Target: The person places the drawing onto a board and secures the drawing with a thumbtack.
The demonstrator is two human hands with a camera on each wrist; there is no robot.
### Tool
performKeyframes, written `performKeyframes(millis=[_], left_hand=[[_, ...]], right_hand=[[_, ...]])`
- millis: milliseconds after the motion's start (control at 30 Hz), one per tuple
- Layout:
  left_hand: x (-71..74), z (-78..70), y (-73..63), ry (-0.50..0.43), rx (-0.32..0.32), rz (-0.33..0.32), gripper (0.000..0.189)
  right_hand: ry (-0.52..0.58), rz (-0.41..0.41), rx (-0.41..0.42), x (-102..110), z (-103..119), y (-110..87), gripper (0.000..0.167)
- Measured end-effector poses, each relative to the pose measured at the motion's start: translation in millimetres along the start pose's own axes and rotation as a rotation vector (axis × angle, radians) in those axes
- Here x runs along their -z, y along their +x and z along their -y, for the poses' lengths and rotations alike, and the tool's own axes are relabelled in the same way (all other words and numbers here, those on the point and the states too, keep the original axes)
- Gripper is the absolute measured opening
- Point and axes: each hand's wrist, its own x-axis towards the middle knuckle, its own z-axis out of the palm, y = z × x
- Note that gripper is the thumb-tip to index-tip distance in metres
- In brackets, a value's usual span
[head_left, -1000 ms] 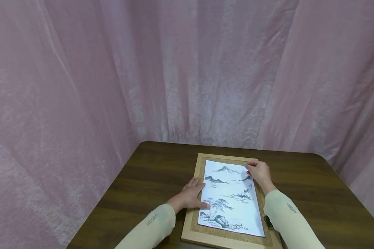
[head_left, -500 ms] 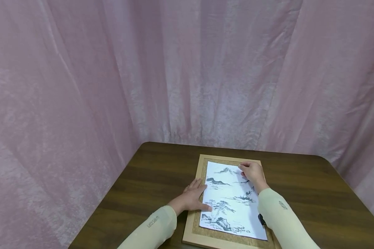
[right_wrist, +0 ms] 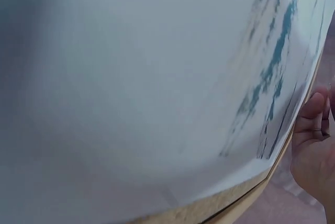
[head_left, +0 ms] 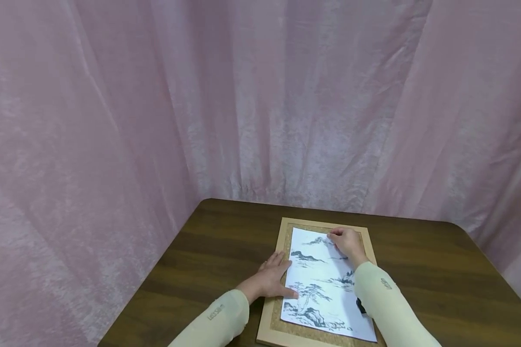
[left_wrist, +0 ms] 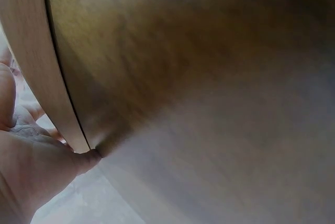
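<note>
A white sheet of paper (head_left: 317, 274) with an ink landscape of mountains and trees lies on a wood-framed cork board (head_left: 267, 323). My left hand (head_left: 269, 279) rests across the board's left side, fingers stretched out and thumb on the paper's left edge. In the left wrist view the thumb (left_wrist: 78, 164) touches down beside the wooden frame. My right hand (head_left: 347, 243) is at the paper's top edge, right of its middle, with thumb and forefinger close together. Whether they pinch anything is too small to tell. Part of the right hand (right_wrist: 314, 156) shows past the board in the right wrist view.
The board lies on a dark brown wooden table (head_left: 425, 270). Behind and to the left hang pink curtains (head_left: 260, 106). A small black object (head_left: 361, 306) shows at the underside of the right sleeve, over the paper's right edge.
My right hand has moved left along the paper's top edge, from its top right corner towards the middle. The left hand keeps its place on the board. The view has shifted slightly.
</note>
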Motion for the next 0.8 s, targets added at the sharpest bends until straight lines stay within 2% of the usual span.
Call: performKeyframes(millis=[267, 533, 800], left_hand=[[-3.4, -3.1, -4.4, -0.018, -0.01, -0.002, 0.101], [-5.4, -3.1, -6.5, -0.019, -0.009, 0.0, 0.101], [-4.7, -5.1, -9.0, -0.027, -0.013, 0.002, 0.101]], right_hand=[[-0.105, 0.01, 0.053, -9.0, -2.5, -0.5, 0.019], [-0.184, 0.024, 0.032, -11.7, -2.1, -2.3, 0.015], [-0.203, 0.013, 0.018, -10.1, -0.7, -6.4, 0.015]])
